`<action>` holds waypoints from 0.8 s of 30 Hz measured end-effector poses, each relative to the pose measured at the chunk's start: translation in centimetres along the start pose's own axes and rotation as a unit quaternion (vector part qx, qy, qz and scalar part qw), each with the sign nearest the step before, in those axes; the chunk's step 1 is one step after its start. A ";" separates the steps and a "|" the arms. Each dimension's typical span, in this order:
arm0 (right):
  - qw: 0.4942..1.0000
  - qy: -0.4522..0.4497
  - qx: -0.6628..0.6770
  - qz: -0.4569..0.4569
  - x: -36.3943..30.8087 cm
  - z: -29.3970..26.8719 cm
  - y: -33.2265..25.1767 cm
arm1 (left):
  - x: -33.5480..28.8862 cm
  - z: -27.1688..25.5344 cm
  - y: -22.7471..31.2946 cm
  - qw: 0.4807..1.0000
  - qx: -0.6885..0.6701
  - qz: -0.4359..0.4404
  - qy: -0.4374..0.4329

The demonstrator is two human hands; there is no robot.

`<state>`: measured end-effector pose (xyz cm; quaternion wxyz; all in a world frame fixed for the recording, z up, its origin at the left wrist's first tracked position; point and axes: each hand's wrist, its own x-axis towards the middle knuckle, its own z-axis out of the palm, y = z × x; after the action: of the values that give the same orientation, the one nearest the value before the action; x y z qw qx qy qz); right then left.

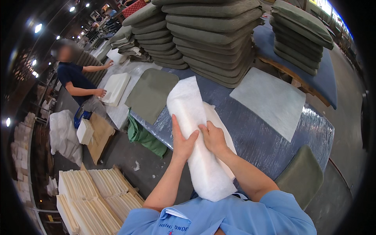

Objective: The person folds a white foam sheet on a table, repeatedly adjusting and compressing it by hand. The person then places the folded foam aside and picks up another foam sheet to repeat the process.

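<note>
Against my body I hold a sheet of white fluffy batting [186, 103], wrapped along a cream foam pad [220, 127] that shows on its right side. My left hand [183, 141] grips the batting's left side, fingers mostly out of sight around it and thumb on top. My right hand [212, 137] closes on the folded part at the middle, its thumb near the left one. Beyond the bundle, a flat olive-green cushion cover [153, 92] lies on the plastic-covered table. A thin pale white sheet [270, 101] lies to the right.
Tall stacks of olive cushions [213, 37] stand at the table's [188, 88] back, with another stack [299, 35] on a blue table at right. Piled foam pads [98, 196] are at lower left. An olive cushion [303, 176] is near my right elbow. A co-worker [76, 78] handles a white pad.
</note>
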<state>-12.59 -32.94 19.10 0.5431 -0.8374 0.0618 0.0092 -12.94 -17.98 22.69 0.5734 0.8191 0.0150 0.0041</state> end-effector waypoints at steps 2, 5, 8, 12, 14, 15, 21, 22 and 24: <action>1.000 0.002 0.008 -0.010 0.3 0.2 0.9 | 0.0 0.4 0.1 1.000 -0.004 0.006 -0.004; 1.000 -0.014 0.015 -0.002 0.7 1.0 1.6 | 0.0 0.2 -0.3 1.000 0.023 0.011 0.001; 1.000 -0.012 0.015 -0.007 1.3 1.9 2.3 | 0.2 -0.1 -0.6 0.998 0.056 0.005 0.007; 0.999 -0.037 0.030 -0.003 1.6 2.4 1.4 | 0.1 -1.3 -1.0 0.997 0.074 -0.010 0.023; 0.996 -0.065 0.050 0.039 1.9 1.8 1.1 | -0.3 -1.4 -0.7 0.997 0.075 -0.010 0.019; 0.993 -0.084 0.059 0.061 1.9 1.5 0.8 | -0.5 -1.4 -0.4 0.997 0.075 -0.014 0.019; 0.996 -0.044 0.008 0.071 0.0 0.9 -1.2 | -1.2 -0.1 0.7 0.992 0.124 -0.004 0.021; 0.998 -0.032 -0.006 0.049 0.3 0.6 -0.8 | -1.1 0.1 0.8 0.992 0.121 0.007 0.021; 0.999 -0.016 -0.032 0.014 0.5 0.7 0.6 | -1.2 0.4 0.3 0.993 0.116 0.019 0.018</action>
<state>-12.15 -32.62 18.22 0.5168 -0.8531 0.0638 0.0324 -14.09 -18.44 22.84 0.4739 0.8801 0.0102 0.0284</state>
